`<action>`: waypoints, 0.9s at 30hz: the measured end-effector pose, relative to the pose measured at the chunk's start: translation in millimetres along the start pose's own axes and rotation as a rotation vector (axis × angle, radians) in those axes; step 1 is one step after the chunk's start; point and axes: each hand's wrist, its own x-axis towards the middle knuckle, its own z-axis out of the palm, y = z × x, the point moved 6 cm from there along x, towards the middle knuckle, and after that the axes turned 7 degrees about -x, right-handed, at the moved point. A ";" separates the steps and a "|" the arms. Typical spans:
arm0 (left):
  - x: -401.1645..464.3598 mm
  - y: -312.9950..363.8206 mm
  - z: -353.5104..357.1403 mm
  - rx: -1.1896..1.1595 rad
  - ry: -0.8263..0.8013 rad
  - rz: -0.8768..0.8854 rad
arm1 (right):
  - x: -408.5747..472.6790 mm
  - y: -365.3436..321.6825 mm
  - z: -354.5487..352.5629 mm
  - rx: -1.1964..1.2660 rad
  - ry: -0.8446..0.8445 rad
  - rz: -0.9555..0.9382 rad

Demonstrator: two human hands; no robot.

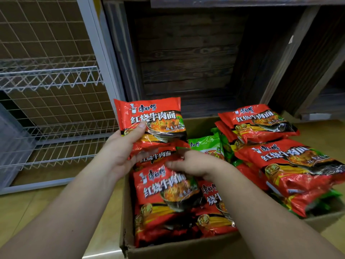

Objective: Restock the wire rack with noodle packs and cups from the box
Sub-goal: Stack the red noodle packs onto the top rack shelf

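The wire rack (pixel 56 79), left of the fingers, looks bare, so nearly all restocking remains. The box (pixel 179 249) below them is heaped with packs. Left hand (pixel 119 154) fingers are clamped on a red pack (pixel 151 120) reading 康师傅 红烧牛肉面; right hand (pixel 194 165) fingers pinch another pack (pixel 164 186).

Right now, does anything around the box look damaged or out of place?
The cardboard box has a torn, ragged near-left corner. The red packs at the right are heaped above the rim, leaning outward. Nothing looks spilled.
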 end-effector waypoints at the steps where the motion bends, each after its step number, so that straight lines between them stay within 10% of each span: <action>1: 0.1 -0.5 -0.2 0.010 0.003 0.004 | 2.3 0.4 -5.8 0.117 0.058 -0.015; 9: -5.7 -9.6 8.6 0.117 -0.083 0.014 | 5.6 16.1 -52.0 0.699 0.426 0.019; 21: -4.2 -7.0 13.4 0.083 -0.180 -0.057 | -2.5 -2.8 -65.2 1.080 0.300 -0.130; 27: -3.0 7.4 23.9 0.006 -0.132 0.006 | -10.2 -25.8 -78.9 0.821 0.108 -0.203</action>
